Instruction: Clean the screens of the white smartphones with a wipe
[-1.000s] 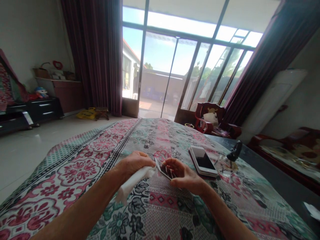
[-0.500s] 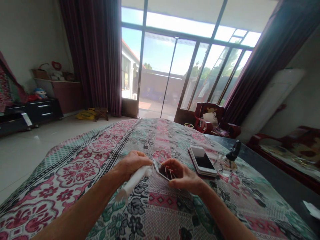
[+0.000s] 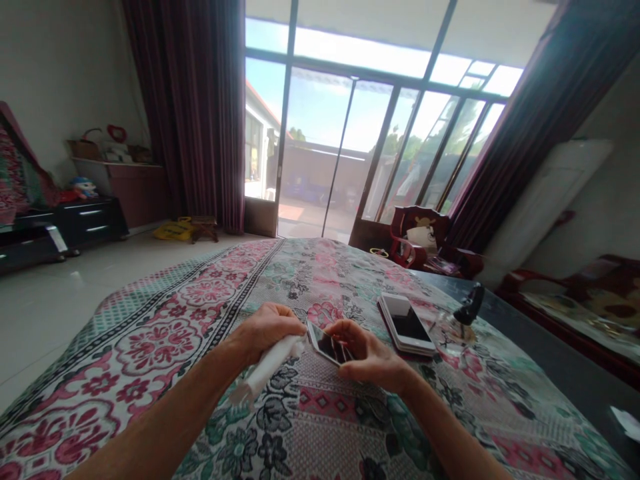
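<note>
My left hand (image 3: 267,327) is closed around a white cloth (image 3: 265,368) whose loose end hangs toward my wrist. The cloth's top touches the near end of a small dark-screened phone (image 3: 327,343). My right hand (image 3: 370,357) grips that phone by its edges and tilts it above the floral patterned cloth (image 3: 200,313) covering the table. A second phone (image 3: 406,323), white with a dark screen, lies flat on a dark red case just right of my right hand.
A clear glass dish with a dark object (image 3: 463,320) stands beside the white phone. A red wooden chair (image 3: 420,240) sits beyond the table's far edge. Glass sliding doors (image 3: 325,153) fill the far wall, and a low black cabinet (image 3: 65,223) stands at the left.
Both hands stay together over the same spot. The small phone has tilted slightly in my right hand, and the cloth in my left hand has shifted a little against it.
</note>
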`<control>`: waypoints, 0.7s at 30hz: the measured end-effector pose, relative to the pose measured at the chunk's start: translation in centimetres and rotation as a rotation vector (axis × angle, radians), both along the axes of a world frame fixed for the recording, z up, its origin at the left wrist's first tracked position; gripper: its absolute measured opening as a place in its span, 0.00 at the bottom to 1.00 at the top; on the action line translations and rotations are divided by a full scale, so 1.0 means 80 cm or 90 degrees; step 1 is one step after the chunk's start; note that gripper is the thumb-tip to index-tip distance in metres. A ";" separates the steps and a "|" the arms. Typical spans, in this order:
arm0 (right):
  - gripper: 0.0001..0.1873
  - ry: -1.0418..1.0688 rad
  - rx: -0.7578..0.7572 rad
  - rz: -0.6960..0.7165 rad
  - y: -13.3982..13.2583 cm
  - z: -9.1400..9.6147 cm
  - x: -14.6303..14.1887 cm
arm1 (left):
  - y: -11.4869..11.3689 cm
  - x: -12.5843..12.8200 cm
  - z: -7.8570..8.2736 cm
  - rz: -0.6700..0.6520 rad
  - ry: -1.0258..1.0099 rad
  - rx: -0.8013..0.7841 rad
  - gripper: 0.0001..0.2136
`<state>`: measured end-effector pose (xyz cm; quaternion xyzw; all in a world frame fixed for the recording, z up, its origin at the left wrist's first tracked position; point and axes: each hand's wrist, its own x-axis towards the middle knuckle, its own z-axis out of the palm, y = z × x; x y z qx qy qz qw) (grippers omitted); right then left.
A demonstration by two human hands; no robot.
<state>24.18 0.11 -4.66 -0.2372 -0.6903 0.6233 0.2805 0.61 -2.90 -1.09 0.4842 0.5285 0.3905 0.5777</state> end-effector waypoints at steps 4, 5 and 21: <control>0.29 0.006 -0.009 0.007 0.000 0.000 0.000 | -0.004 0.000 0.007 -0.061 0.006 -0.015 0.05; 0.29 0.007 -0.009 0.007 0.000 0.000 0.001 | -0.005 0.000 0.008 -0.065 0.005 -0.019 0.05; 0.28 -0.291 0.291 -0.148 -0.016 0.016 -0.006 | 0.028 -0.019 -0.022 0.205 -0.094 0.032 0.11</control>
